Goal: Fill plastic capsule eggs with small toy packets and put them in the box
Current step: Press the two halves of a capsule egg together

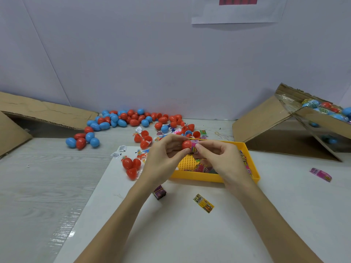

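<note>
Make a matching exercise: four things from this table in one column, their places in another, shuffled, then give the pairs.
Things:
1. red egg half
2. yellow tray
3. pink packet
4. yellow packet

Places:
A. alone on the table, far right
B. held in the left hand, while the right hand pinches a packet at its mouth
C. on the white sheet, nearer the person than the tray
D. under both hands, holding packets

Pairs: 1-B, 2-D, 3-A, 4-C

Far left of the fingers I see a flattened brown cardboard sheet [43, 112]; high above them, a white paper sheet [237, 14] on the wall.
</note>
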### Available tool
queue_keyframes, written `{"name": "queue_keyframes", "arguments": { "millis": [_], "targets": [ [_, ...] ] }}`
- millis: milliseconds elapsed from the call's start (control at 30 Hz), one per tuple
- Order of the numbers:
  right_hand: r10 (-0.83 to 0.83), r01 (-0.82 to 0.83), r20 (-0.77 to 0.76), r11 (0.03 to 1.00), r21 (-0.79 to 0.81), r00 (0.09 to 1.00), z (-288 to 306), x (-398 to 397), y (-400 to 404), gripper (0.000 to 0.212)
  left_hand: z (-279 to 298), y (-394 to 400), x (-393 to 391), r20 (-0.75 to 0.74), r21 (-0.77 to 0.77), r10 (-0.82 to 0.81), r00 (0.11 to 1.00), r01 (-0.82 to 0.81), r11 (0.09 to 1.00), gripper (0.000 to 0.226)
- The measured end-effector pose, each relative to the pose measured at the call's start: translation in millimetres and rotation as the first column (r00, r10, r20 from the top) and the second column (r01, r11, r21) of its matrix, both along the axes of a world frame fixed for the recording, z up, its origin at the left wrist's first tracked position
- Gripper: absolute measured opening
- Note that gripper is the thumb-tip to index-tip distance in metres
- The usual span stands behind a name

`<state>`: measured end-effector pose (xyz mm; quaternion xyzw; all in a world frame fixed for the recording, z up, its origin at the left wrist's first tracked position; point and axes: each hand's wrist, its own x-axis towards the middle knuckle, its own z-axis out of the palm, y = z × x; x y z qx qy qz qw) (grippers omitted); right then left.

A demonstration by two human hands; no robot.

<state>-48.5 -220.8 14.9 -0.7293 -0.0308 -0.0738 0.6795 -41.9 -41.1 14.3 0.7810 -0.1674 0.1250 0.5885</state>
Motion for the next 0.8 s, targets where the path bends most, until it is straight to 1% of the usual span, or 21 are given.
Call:
{"name": "queue_keyframes", "arguments": {
  "millis": [100, 167, 233, 367, 500, 667, 800],
  "targets": [
    [-0.047, 0.047, 0.016, 0.999, 0.005, 0.999, -1.0, -0.1, 2.2, 0.024, -0.2, -0.4, 0.1, 0.016, 0.006, 0.012, 1.000, -0.012, 1.000, 0.030],
    [-0.094, 0.095, 0.060, 0.995, -0.020, 0.994, -1.5, -0.6, 4.6, 0.020, -0.4, -0.1, 0.4, 0.017, -0.007, 0.015, 1.000, -0.015, 1.000, 0.030],
    [-0.107, 0.111, 0.105, 0.993, -0.034, 0.989, -1.4, -1.5, 6.0, 0.015, -0.1, -0.1, 0.2, 0.014, -0.025, 0.014, 1.000, -0.014, 1.000, 0.029],
    [-0.109, 0.116, 0.137, 0.992, -0.049, 0.985, -0.6, -2.7, 7.2, 0.015, 1.8, -0.3, -0.8, 0.014, -0.043, 0.009, 1.000, -0.008, 0.999, 0.028],
    [-0.116, 0.121, 0.140, 0.992, -0.026, 0.983, 0.2, -3.6, 9.2, 0.015, 3.6, -0.4, -2.1, 0.005, -0.064, 0.004, 1.000, -0.004, 0.998, 0.028],
    [-0.076, 0.081, 0.126, 0.996, -0.034, 0.989, 2.6, -5.3, 9.1, 0.017, 2.7, 0.2, -1.9, 0.026, -0.069, -0.013, 1.000, 0.015, 0.998, 0.029],
    [-0.067, 0.068, 0.101, 0.998, -0.007, 0.993, 4.0, -5.5, 9.3, 0.017, 1.9, -1.3, -3.4, 0.057, -0.133, -0.005, 0.998, 0.013, 0.991, 0.035]
  ]
}}
